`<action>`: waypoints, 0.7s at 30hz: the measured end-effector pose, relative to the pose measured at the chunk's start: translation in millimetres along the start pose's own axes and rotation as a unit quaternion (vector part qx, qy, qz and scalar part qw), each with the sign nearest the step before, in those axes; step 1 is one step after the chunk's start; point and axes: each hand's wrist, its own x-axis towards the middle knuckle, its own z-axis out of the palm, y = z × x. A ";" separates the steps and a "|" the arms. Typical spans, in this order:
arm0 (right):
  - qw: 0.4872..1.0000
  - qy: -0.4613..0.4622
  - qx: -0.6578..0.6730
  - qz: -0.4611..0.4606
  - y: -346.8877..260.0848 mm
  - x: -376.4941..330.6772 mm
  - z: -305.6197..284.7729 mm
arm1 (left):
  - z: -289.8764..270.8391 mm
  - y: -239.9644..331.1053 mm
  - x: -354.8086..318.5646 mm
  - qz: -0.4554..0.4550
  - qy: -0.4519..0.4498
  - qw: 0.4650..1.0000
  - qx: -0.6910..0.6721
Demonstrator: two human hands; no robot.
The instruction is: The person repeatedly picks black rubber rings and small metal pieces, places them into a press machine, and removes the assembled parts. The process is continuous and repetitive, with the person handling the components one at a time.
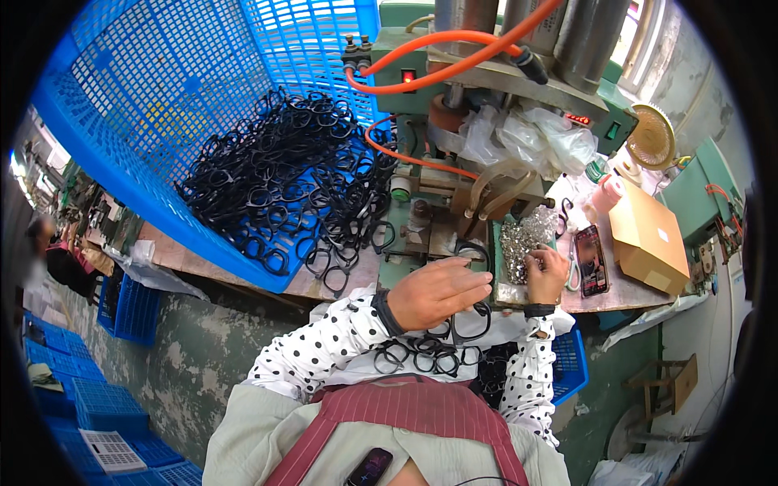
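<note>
My left hand [442, 293] is closed at the front of the green machine, its fingers on a black eyeglass frame [473, 326]. One rim of that frame shows beyond my fingers beside the metal fixture, the other below them. My right hand [549, 275] has its fingertips pressed together at the edge of a tray full of small shiny metal parts [519, 247]. Whatever those fingertips pinch is too small or hidden to tell. Several more black eyeglass frames [421, 356] lie on the white cloth over my lap.
At the left stands a large blue plastic basket [174, 212] with a heap of black eyeglass frames [275, 170]. Orange hoses [454, 42] arch across the press machine [454, 182]. Right of the tray lie a phone [591, 261], scissors [574, 274] and a cardboard box [647, 235].
</note>
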 end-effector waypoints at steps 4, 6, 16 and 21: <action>0.996 0.045 0.063 0.054 -4.6 -0.8 0.5 | -28.9 -2.6 2.4 0.039 0.008 0.996 0.077; 0.995 0.056 0.051 0.059 -2.3 -1.4 1.7 | -49.8 -23.6 -15.5 0.001 0.081 0.985 0.154; 0.992 0.058 0.086 0.064 0.7 -3.5 3.2 | -110.4 -196.3 -141.5 -0.657 0.219 0.704 0.157; 0.990 0.064 0.111 0.054 7.3 -4.3 8.8 | -94.6 -190.8 -134.4 -0.590 0.255 0.753 0.142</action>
